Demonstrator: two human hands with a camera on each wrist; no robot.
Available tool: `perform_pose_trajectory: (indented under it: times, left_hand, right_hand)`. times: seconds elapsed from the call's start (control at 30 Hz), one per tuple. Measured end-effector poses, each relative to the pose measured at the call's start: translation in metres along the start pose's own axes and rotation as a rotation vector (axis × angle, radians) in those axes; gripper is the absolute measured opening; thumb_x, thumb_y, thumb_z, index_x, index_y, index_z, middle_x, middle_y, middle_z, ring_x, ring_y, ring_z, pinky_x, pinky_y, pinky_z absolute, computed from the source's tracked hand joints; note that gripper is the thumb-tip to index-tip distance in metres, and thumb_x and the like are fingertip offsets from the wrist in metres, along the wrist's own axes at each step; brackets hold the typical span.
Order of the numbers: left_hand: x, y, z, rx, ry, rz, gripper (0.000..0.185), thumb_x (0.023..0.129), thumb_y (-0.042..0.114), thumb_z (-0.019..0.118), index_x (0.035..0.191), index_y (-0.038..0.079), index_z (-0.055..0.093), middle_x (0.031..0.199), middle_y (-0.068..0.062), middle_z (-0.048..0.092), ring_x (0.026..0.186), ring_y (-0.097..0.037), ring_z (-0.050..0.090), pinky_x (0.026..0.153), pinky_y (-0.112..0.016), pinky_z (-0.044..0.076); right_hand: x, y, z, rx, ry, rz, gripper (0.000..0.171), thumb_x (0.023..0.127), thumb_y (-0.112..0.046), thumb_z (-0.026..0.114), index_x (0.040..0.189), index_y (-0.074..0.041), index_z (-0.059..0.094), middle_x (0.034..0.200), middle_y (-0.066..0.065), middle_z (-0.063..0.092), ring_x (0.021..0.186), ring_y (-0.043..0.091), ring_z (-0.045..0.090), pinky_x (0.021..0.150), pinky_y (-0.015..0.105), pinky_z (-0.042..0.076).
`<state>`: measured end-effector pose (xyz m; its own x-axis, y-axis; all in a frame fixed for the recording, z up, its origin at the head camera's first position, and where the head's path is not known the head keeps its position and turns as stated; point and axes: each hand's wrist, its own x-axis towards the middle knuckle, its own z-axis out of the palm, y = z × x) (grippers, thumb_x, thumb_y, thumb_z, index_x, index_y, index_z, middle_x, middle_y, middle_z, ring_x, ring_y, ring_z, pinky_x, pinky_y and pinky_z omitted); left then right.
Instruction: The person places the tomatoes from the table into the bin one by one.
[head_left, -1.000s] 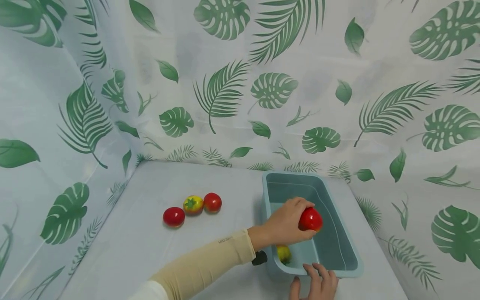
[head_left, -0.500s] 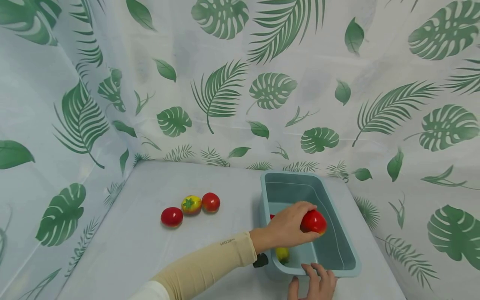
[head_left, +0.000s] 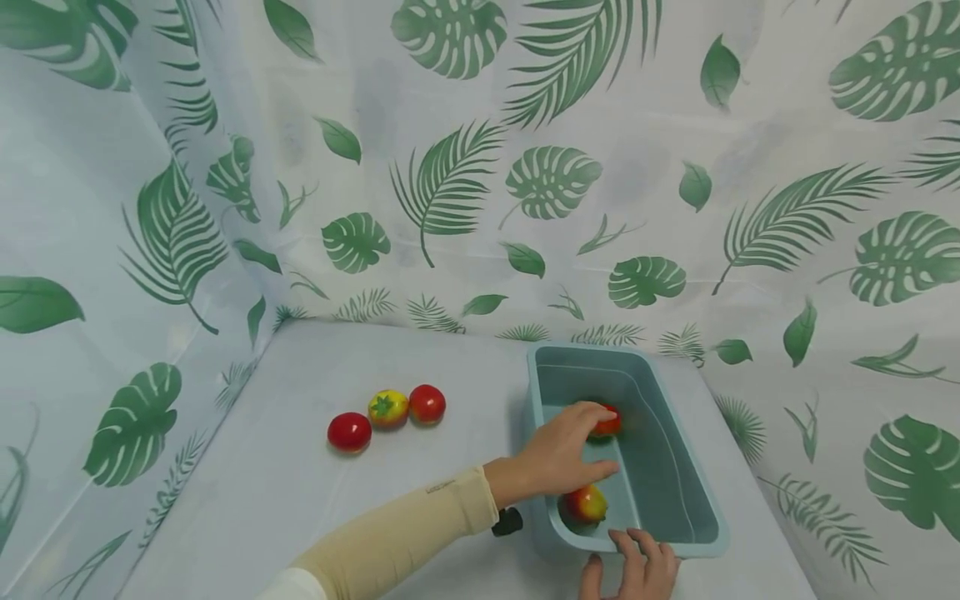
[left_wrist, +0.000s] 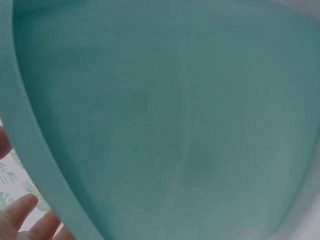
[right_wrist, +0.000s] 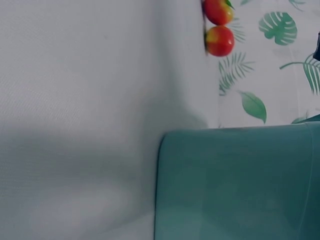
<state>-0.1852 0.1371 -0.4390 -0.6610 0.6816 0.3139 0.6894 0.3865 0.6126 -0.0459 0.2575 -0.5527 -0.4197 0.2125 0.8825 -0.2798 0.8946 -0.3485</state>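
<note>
In the head view my left hand (head_left: pixel 558 450) reaches over the near-left side of a blue-green plastic basin (head_left: pixel 675 467), fingers and thumb spread apart. A red tomato (head_left: pixel 609 425), slightly blurred, shows in the basin past my fingers, partly hidden by them. Another tomato (head_left: pixel 587 505), red and yellow, lies in the basin's near-left corner below my thumb. My right hand (head_left: pixel 637 571) holds the basin's front rim, fingers over the edge and thumb outside. The left wrist view shows left fingers (left_wrist: pixel 22 212) beyond the rim, with the basin wall (left_wrist: pixel 175 110) filling most of it.
On the table (head_left: pixel 262 500), left of the basin, three more tomatoes sit in a row: a red one (head_left: pixel 349 432), a yellow one (head_left: pixel 388 409) with a green star-shaped top, and a red one (head_left: pixel 427 405). A leaf-printed sheet (head_left: pixel 465 275) rises behind and along both sides.
My left hand has let go of the red tomato it gripped, and its fingers have spread. A red-and-yellow tomato now shows in the near corner where yellow showed before. My right hand stays at the rim.
</note>
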Motion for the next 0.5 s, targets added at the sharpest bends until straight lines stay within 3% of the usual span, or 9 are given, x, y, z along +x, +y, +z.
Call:
perform_pose_trajectory:
  times: [0.27,0.5]
  left_hand:
    - [-0.013,-0.022,-0.021,-0.079,0.101,-0.108,0.058,0.092,0.037,0.066,0.141,0.015,0.046,0.144,0.003,0.045,0.129,-0.014,0.046,0.104,-0.030,0.042]
    - [-0.023,-0.054,-0.039,0.083,0.187,-0.191,0.057,0.090,0.035,0.067,0.139,0.012,0.049,0.141,-0.001,0.048,0.127,-0.017,0.047,0.102,-0.033,0.045]
  right_hand:
    - [0.002,-0.018,-0.007,-0.110,-0.129,0.137,0.038,0.068,-0.015,0.057,0.101,0.004,0.063,0.105,0.023,0.055,0.091,0.042,0.040,0.072,0.047,0.028]
    - [0.005,-0.031,-0.015,-0.221,-0.242,0.271,0.049,0.066,-0.008,0.069,0.114,-0.004,0.062,0.121,0.016,0.055,0.107,0.034,0.043,0.078,0.043,0.037]
